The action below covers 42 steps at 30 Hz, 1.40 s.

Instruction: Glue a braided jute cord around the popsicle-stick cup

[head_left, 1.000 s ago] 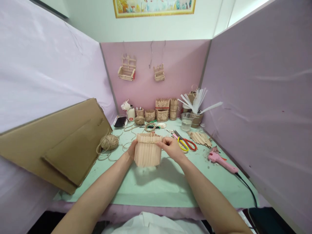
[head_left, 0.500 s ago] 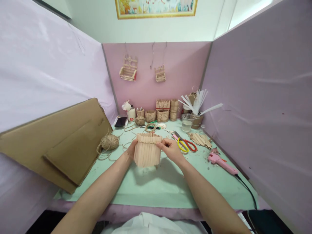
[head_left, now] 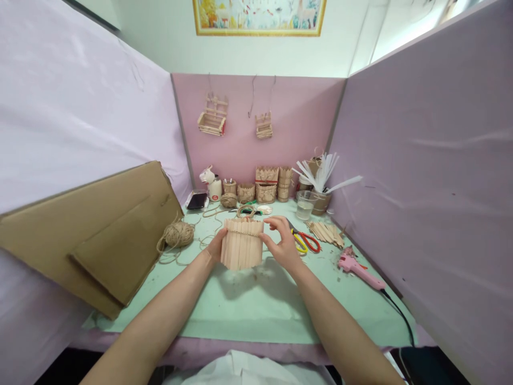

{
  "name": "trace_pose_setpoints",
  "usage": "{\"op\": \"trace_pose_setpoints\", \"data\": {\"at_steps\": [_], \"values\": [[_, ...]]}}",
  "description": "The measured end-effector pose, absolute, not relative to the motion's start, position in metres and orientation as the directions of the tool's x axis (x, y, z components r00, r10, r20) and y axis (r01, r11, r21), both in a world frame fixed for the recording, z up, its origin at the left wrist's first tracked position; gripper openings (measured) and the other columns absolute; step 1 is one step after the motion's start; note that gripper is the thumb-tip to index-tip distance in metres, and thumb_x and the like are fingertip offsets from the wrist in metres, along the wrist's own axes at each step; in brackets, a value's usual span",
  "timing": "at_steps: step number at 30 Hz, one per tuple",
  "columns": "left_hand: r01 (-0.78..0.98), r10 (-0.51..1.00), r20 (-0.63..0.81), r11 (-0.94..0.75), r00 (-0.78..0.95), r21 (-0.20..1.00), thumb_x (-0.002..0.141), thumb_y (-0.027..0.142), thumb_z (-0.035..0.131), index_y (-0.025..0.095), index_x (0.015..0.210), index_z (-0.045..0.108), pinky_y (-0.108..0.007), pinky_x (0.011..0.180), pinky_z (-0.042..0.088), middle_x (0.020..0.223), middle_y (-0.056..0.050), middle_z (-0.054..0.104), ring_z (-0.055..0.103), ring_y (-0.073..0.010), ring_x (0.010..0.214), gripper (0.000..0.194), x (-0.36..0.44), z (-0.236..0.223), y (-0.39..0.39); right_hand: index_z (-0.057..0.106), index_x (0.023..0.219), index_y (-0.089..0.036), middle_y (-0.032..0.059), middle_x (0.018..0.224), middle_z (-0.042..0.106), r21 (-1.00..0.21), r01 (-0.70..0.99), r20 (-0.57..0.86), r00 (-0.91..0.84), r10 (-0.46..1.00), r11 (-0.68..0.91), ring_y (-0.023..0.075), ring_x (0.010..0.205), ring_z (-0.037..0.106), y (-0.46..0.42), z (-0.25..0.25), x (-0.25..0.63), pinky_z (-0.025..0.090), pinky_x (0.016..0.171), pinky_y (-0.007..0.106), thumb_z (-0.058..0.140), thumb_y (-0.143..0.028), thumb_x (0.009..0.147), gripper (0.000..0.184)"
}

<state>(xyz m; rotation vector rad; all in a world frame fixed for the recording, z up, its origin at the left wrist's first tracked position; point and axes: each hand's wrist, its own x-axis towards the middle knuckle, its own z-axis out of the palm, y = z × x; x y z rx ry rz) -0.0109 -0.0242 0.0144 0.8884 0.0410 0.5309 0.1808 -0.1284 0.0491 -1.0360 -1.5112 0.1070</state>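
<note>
A holder made of upright wooden craft sticks [head_left: 242, 251] is held up above the table in the middle. A thin band of braided twine [head_left: 242, 231] runs across its upper part. My left hand [head_left: 217, 245] grips the holder's left side, with most of its fingers hidden behind. At the right edge, the thumb of my right hand [head_left: 282, 243] touches the holder near the end of the twine band. The other fingers of that hand are raised and apart from the thumb.
Scissors [head_left: 310, 243], loose craft sticks [head_left: 325, 233] and a pink glue gun [head_left: 360, 269] lie to the right. A twine ball [head_left: 178, 234] and leaning cardboard [head_left: 116, 251] are on the left. Behind are finished stick holders [head_left: 266, 184] and a cup of water [head_left: 305, 206].
My right fingers have lifted and spread away from the thumb, where they were pinched at the holder's right edge. My left hand keeps its hold. The view has shifted slightly.
</note>
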Motion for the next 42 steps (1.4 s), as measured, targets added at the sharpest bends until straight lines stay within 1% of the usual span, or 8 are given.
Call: {"op": "trace_pose_setpoints", "data": {"at_steps": [5, 9, 13, 22, 25, 29, 35, 42], "values": [[-0.417, 0.463, 0.156, 0.539, 0.873, 0.732, 0.071, 0.051, 0.066, 0.019, 0.137, 0.04, -0.044, 0.096, 0.038, 0.123, -0.015, 0.061, 0.06, -0.0324, 0.108, 0.078, -0.008, 0.012, -0.027, 0.057, 0.117, -0.027, 0.0087, 0.118, 0.054, -0.531, 0.57, 0.764, 0.002, 0.645, 0.627, 0.0243, 0.115, 0.048, -0.132, 0.051, 0.18, 0.037, 0.1, 0.043, 0.054, -0.032, 0.086, 0.031], [-0.389, 0.461, 0.101, 0.588, 0.881, 0.71, 0.072, 0.053, 0.064, 0.016, 0.136, 0.041, -0.043, 0.095, 0.038, 0.116, -0.015, 0.065, 0.062, -0.0312, 0.104, 0.077, -0.006, 0.008, -0.026, 0.058, 0.117, -0.027, 0.0082, 0.118, 0.055, -0.528, 0.576, 0.752, -0.023, 0.659, 0.624, 0.025, 0.116, 0.048, -0.131, 0.052, 0.181, 0.035, 0.101, 0.044, 0.054, -0.033, 0.087, 0.031], [-0.343, 0.458, 0.006, 0.657, 0.889, 0.671, 0.078, 0.056, 0.054, 0.01, 0.134, 0.041, -0.043, 0.095, 0.039, 0.11, -0.016, 0.067, 0.063, -0.0304, 0.1, 0.074, -0.005, 0.006, -0.024, 0.056, 0.121, -0.026, 0.0092, 0.121, 0.054, -0.556, 0.593, 0.712, -0.023, 0.702, 0.583, 0.0267, 0.118, 0.046, -0.129, 0.051, 0.184, 0.035, 0.101, 0.045, 0.056, -0.037, 0.085, 0.038], [-0.412, 0.503, 0.026, 0.675, 0.864, 0.611, 0.081, 0.064, 0.044, 0.011, 0.139, 0.036, -0.044, 0.097, 0.038, 0.116, -0.017, 0.064, 0.061, -0.0314, 0.106, 0.079, 0.006, 0.023, -0.029, 0.046, 0.13, -0.024, 0.0122, 0.127, 0.043, -0.595, 0.583, 0.7, 0.038, 0.713, 0.553, 0.0269, 0.123, 0.041, -0.125, 0.043, 0.18, 0.034, 0.103, 0.045, 0.056, -0.045, 0.082, 0.053], [-0.442, 0.536, 0.01, 0.684, 0.844, 0.58, 0.08, 0.063, 0.045, 0.011, 0.139, 0.037, -0.045, 0.096, 0.04, 0.116, -0.017, 0.064, 0.061, -0.0309, 0.103, 0.079, 0.008, 0.026, -0.027, 0.056, 0.116, -0.024, 0.0114, 0.121, 0.048, -0.579, 0.608, 0.699, 0.026, 0.715, 0.544, 0.0278, 0.118, 0.044, -0.124, 0.041, 0.176, 0.034, 0.102, 0.046, 0.063, -0.043, 0.078, 0.044], [-0.441, 0.544, -0.018, 0.699, 0.839, 0.562, 0.08, 0.063, 0.047, 0.011, 0.139, 0.037, -0.046, 0.094, 0.041, 0.115, -0.017, 0.064, 0.062, -0.0305, 0.101, 0.079, 0.008, 0.026, -0.027, 0.061, 0.1, -0.022, 0.0094, 0.108, 0.056, -0.608, 0.58, 0.69, 0.047, 0.723, 0.542, 0.0252, 0.107, 0.05, -0.122, 0.039, 0.173, 0.039, 0.095, 0.043, 0.061, -0.038, 0.081, 0.025], [-0.464, 0.599, -0.038, 0.658, 0.8, 0.593, 0.082, 0.061, 0.045, 0.011, 0.141, 0.035, -0.046, 0.095, 0.042, 0.114, -0.017, 0.065, 0.063, -0.0304, 0.1, 0.078, 0.009, 0.029, -0.029, 0.06, 0.093, -0.021, 0.0075, 0.099, 0.061, -0.648, 0.526, 0.675, 0.063, 0.735, 0.55, 0.0223, 0.098, 0.055, -0.122, 0.041, 0.176, 0.043, 0.089, 0.038, 0.06, -0.036, 0.08, 0.019], [-0.486, 0.656, -0.065, 0.618, 0.752, 0.618, 0.083, 0.06, 0.046, 0.012, 0.141, 0.036, -0.049, 0.096, 0.041, 0.111, -0.016, 0.067, 0.064, -0.0308, 0.099, 0.075, 0.009, 0.026, -0.025, 0.06, 0.09, -0.018, 0.0032, 0.08, 0.064, -0.824, 0.399, 0.502, 0.182, 0.846, 0.403, 0.0171, 0.074, 0.058, -0.12, 0.041, 0.18, 0.046, 0.073, 0.032, 0.058, -0.029, 0.076, 0.018]]}}
